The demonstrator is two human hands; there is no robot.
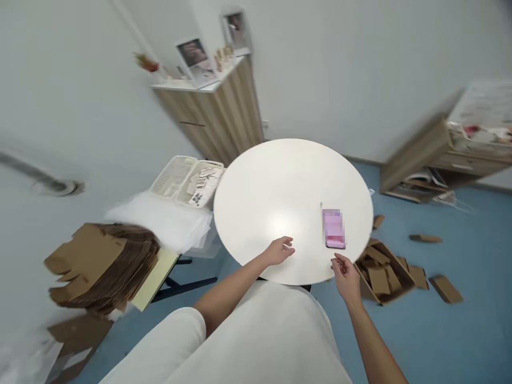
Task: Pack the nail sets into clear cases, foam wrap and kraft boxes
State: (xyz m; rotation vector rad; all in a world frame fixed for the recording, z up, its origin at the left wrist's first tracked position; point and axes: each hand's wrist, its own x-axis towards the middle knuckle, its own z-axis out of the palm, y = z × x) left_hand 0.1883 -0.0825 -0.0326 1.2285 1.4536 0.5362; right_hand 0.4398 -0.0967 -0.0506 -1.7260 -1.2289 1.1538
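Observation:
A round white table (264, 181) stands in front of me. Over its near part is my left hand (280, 250), fingers loosely curled but apart, holding nothing. My right hand (344, 271) is at the table's near right edge with its fingers bent and apart; nothing shows in it. Just beyond the right hand lies a phone (334, 228) with a pink and purple screen, which is pixelated. The phone rests flat on the tabletop, apart from both hands.
To the left are white baskets (176, 176) with small items, white plastic sheets (160, 218) and a stack of flat cardboard (104, 266). An open box (386, 272) of small brown boxes sits on the floor at right. Wooden cabinets (224, 112) stand behind.

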